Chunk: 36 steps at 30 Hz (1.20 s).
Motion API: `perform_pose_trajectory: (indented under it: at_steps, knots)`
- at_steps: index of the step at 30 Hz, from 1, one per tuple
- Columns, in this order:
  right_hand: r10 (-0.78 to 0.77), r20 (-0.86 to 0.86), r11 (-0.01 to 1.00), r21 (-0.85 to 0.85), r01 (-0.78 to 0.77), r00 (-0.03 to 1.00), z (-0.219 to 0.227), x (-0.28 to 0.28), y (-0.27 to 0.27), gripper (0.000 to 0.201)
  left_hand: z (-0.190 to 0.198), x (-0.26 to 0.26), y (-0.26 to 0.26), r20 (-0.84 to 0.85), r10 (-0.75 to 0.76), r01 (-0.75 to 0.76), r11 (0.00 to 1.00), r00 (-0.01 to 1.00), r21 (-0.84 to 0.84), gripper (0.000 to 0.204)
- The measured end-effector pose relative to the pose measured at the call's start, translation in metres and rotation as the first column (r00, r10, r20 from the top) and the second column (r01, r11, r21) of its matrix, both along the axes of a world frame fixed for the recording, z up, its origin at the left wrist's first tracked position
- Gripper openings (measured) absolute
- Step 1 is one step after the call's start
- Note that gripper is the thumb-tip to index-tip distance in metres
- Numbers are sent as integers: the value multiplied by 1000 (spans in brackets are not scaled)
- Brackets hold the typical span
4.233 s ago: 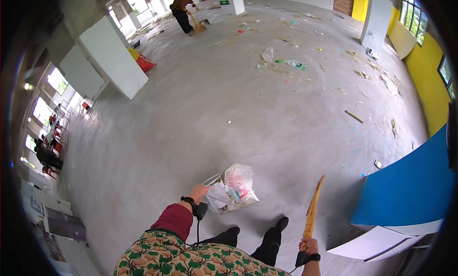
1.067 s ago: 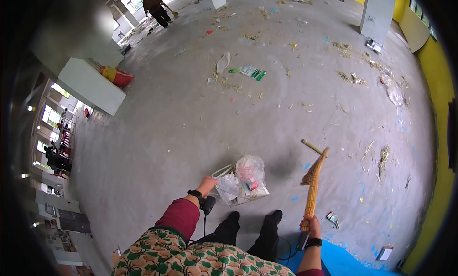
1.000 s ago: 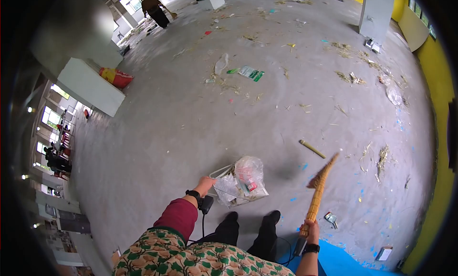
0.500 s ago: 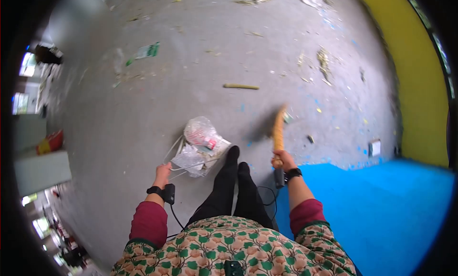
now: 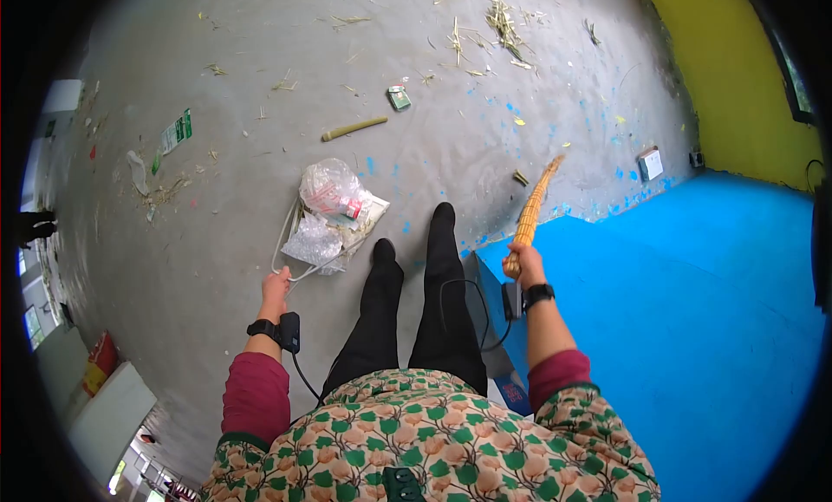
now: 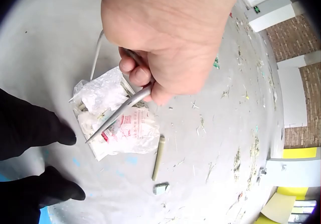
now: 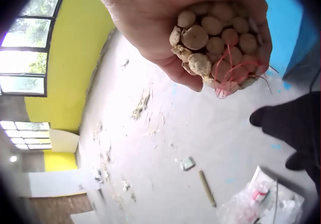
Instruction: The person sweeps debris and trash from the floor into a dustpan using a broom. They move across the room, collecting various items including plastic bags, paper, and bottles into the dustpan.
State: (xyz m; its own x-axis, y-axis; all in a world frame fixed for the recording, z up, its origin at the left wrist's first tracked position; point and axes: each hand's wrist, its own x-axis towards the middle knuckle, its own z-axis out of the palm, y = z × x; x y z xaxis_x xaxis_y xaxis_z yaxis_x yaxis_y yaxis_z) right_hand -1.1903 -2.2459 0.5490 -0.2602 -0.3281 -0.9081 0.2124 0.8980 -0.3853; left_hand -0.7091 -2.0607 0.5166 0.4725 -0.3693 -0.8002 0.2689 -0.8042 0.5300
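Observation:
My left hand (image 5: 276,287) grips the thin grey bent handle (image 6: 123,111) of a dustpan (image 5: 376,211) at the lower left of centre. Crumpled clear plastic bags (image 5: 330,186), one with red print, and other litter fill the dustpan, which is low by my feet. On the right, my right hand (image 5: 525,263) holds a straw broom (image 5: 535,203) by its bundled stalks. Their cut ends (image 7: 215,45), with loose red string, show in the right wrist view. The broom points forward over the floor, its bristle side seen narrowly.
A bamboo piece (image 5: 354,129) and a small green-white pack (image 5: 399,98) lie ahead. Straw (image 5: 503,27) is scattered further off. A blue raised block (image 5: 659,303) stands close on the right, with a white box (image 5: 650,165) beyond its edge and a yellow wall (image 5: 737,86).
The view has swung right and down, bringing in the blue block and the small pack. Dustpan and broom stay in the same hands. The far sweeping person has shifted to the left edge.

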Motion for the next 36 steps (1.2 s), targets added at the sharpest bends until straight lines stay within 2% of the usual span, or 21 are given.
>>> perform_pose_trajectory:
  at_steps: [1,3,5,7,10,12,13,15,17,19,21,23,25,29,30,32,33,36]
  knots:
    - [-53,-27,997,62,55,998,-17,-16,-14,22,7,-6,-11,-34,4,-6,999,999,-51,20]
    - [-41,28,991,128,37,999,-24,-15,-41,19,9,-20,-35,-14,30,-30,1000,999,-3,19]
    - [150,151,973,155,-173,977,-33,2,-48,18,6,-28,-53,-37,-28,28,1000,999,-12,19]
    - [217,195,969,77,-235,957,-20,25,-35,16,3,-35,-75,-8,-48,48,999,999,0,18]
    - [279,318,951,39,-306,906,31,24,-39,21,-3,-44,-99,73,-10,7,999,997,34,18]
    - [316,248,946,-8,-325,916,52,10,-51,32,-1,-47,-113,47,-17,16,1000,999,10,20]
    - [389,142,918,18,-395,910,65,5,-62,39,-2,-44,-116,53,-8,7,1000,999,16,20]
    - [477,-11,879,-2,-477,879,53,-10,-83,36,-6,-41,-113,62,-57,56,998,996,16,19]
    - [523,-24,849,-70,-524,852,22,-17,-117,30,-7,-42,-111,49,-54,52,998,997,37,18]
    - [637,-93,766,-28,-642,765,-14,-6,-150,26,-3,-44,-111,36,-54,52,997,998,63,17]
    - [821,-308,527,88,-845,480,-35,28,-155,28,3,-54,-107,13,39,-39,999,999,-1,17]
    - [886,-396,321,145,-936,242,-35,66,-132,33,3,-57,-103,-3,49,-49,999,999,-2,17]
    - [876,-471,217,183,-959,109,-39,90,-85,36,4,-61,-97,-32,66,-66,998,997,-6,18]
    - [960,-241,-116,124,-985,-144,4,103,-44,39,2,-64,-98,-62,129,-130,991,990,-17,19]
    - [958,-242,-126,129,-984,-154,18,101,-42,39,1,-63,-99,-50,157,-159,987,986,-32,19]
    - [985,-152,-72,71,-995,-82,42,89,-42,48,-2,-59,-100,-42,178,-179,984,983,-19,18]
    - [985,-153,-73,74,-995,-84,53,81,-43,48,-4,-57,-98,-30,189,-189,982,981,-1,18]
    - [965,-91,257,159,-953,245,75,52,-52,64,-13,-59,-96,-46,203,-204,979,978,-18,17]
